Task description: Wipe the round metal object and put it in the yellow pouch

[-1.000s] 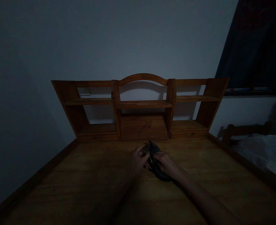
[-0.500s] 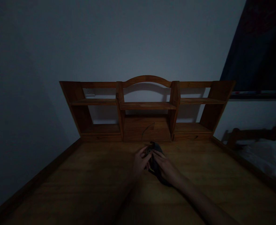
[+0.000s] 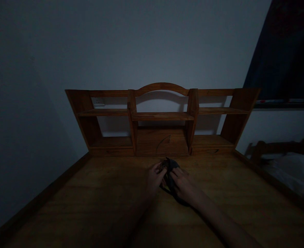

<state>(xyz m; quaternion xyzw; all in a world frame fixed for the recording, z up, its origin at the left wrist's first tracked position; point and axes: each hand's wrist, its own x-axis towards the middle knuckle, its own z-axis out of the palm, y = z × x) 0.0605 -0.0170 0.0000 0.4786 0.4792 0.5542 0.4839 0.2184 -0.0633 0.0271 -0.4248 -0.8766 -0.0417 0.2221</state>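
Observation:
A small dark item with a strap (image 3: 174,164) is between my hands, above the middle of the desk. It looks soft, but the dim light hides its exact kind. My left hand (image 3: 155,178) pinches its left edge, thumb and fingers drawn together. From the right, my right hand (image 3: 184,184) has bent fingers closed on its side. Below the hands, a dark band (image 3: 179,199) of the same item curves down and partly under my right hand. The fingers cover much of the item.
A wooden desk (image 3: 95,203) with raised side edges spreads around my hands. At its back stands a wooden shelf unit (image 3: 163,116) against the wall. To the right are a dark window (image 3: 286,55), a wooden rail (image 3: 283,147) and pale, crumpled material (image 3: 296,172).
My right hand's fingers have shifted slightly right, away from my left fingertips, and are more bent. More of the dark item shows between the hands. My left hand has barely moved.

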